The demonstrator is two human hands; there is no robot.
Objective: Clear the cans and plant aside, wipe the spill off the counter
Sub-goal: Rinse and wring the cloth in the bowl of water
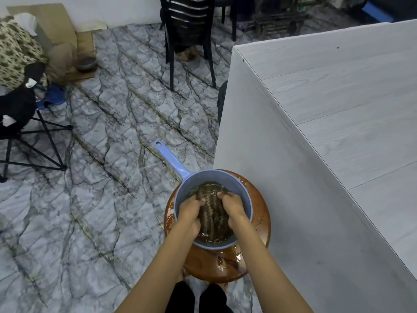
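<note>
In the lower centre of the frame, the patterned cloth (211, 213) lies in the water of the blue scoop basin (180, 199), its long axis running toward the person. The left hand (190, 211) and the right hand (232, 206) clasp its two sides, both equally near, fingers curled in. The counter (338, 98) is at right; no spill seems visible there.

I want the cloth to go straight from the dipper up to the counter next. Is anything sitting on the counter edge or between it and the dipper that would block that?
Nothing visible does. Both hands, left hand and right hand, grip the wet cloth in the blue dipper on the brown stool. The counter beside it looks bare.
</note>
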